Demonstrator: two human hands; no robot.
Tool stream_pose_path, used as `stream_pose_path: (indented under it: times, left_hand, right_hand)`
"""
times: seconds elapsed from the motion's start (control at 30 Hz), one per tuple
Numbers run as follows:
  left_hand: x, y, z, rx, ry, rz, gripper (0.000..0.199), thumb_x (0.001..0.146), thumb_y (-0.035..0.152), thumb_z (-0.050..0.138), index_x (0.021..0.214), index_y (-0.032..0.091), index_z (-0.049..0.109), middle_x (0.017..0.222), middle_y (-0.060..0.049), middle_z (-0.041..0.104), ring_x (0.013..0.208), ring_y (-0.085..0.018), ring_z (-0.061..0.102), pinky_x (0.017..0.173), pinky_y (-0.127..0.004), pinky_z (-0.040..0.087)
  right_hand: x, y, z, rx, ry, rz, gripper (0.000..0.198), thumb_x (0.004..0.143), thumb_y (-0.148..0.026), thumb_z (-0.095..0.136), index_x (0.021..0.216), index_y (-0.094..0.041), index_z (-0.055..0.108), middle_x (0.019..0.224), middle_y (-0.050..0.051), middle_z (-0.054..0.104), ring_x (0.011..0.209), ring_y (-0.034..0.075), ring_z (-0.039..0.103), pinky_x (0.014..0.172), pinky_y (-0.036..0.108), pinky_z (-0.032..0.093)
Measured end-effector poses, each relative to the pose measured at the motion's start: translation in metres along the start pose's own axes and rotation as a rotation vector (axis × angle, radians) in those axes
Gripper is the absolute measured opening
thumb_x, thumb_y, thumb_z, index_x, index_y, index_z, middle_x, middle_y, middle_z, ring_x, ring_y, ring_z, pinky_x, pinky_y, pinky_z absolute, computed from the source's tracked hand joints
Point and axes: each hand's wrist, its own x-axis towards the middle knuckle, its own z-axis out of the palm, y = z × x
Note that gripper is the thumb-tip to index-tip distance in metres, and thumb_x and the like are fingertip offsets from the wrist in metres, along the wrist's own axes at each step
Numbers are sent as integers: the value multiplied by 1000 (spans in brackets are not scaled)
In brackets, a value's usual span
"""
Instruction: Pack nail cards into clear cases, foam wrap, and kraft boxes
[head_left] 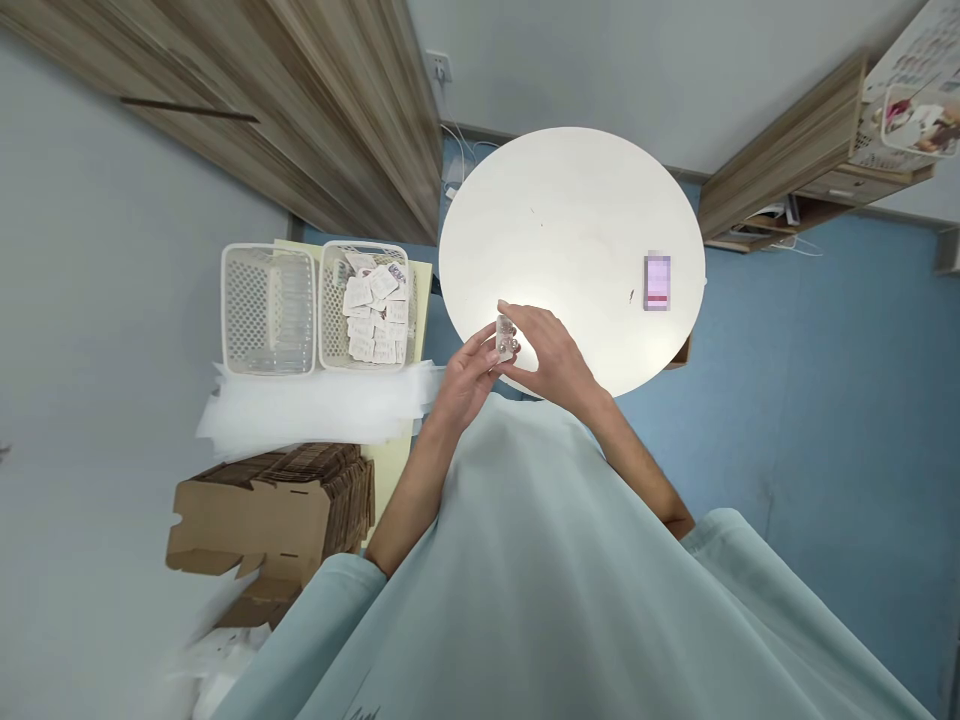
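Over the near edge of the white round table, my left hand (466,382) is closed on a small clear plastic pack (504,340). Several shiny, roundish pieces show inside it; their kind is too small to make out. My right hand (553,356) curves around the pack from the right, its fingertips at the far end and its thumb at the near end. The fingers of both hands partly cover the pack's edges.
A phone-like device (657,282) lies on the table (570,200) at right. To the left stand a basket of white packets (375,312), a basket of clear plastic items (268,310), white sheeting (315,408) and folded cardboard boxes (255,520). Wooden cabinets (360,110) flank the table.
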Motion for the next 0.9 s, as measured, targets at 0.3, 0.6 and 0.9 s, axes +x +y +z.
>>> stream_pose_path:
  times: [0.3, 0.6, 0.9]
  left_hand:
    - [-9, 3, -8, 194, 131, 86, 66, 94, 58, 88, 151, 29, 72, 165, -14, 69, 162, -38, 58, 132, -56, 51]
    - [-10, 4, -38, 220, 244, 113, 65, 95, 52, 85, 155, 30, 70, 156, -12, 74, 158, -38, 61, 123, -51, 58]
    - [-13, 9, -45, 155, 230, 101, 63, 92, 42, 90, 152, 32, 72, 152, -10, 74, 156, -36, 62, 120, -47, 60]
  right_hand:
    - [1, 1, 7, -74, -9, 0, 69, 114, -45, 63, 180, -36, 42, 165, 11, 66, 155, 40, 59, 127, 65, 53]
    - [-1, 2, 4, -25, -9, 21, 78, 108, -46, 72, 179, -36, 42, 166, 10, 66, 153, 40, 60, 128, 68, 51]
    - [0, 5, 8, -35, -17, 29, 78, 108, -48, 73, 179, -35, 43, 166, 11, 67, 152, 39, 61, 128, 67, 52]
